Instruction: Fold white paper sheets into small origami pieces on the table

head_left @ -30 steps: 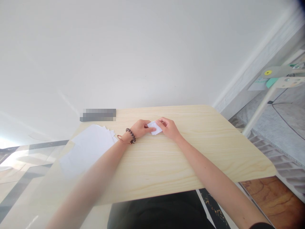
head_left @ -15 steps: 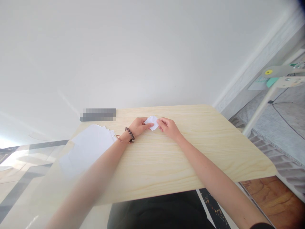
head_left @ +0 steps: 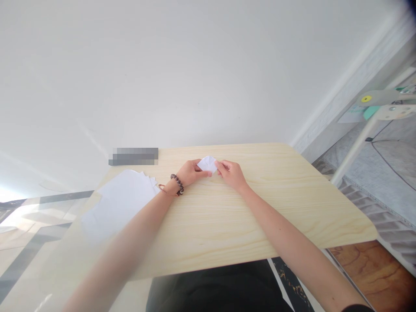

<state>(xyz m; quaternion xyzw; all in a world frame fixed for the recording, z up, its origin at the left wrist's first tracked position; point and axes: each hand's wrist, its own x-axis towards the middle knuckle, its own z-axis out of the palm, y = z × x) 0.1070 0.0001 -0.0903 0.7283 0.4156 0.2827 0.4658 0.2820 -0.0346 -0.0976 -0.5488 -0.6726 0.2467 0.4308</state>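
A small folded piece of white paper (head_left: 207, 164) with creases across it is held between my two hands, toward the far side of the table. My left hand (head_left: 191, 173) grips its left side, the thumb lying along the lower edge; beads circle that wrist. On the right corner of the paper, my right hand (head_left: 230, 173) pinches with thumb and forefinger. The fingers behind the paper are partly hidden.
Loose white sheets (head_left: 120, 203) lie on the left of the pale wooden table (head_left: 208, 225), partly under my left forearm. A pixelated grey block (head_left: 134, 156) sits at the back left, by the wall (head_left: 195, 78). A metal frame (head_left: 354, 147) stands to the right.
My left thumb has slid down to the paper's lower edge, showing more of its creased face. The paper has tilted slightly; my right hand still pinches its right corner.
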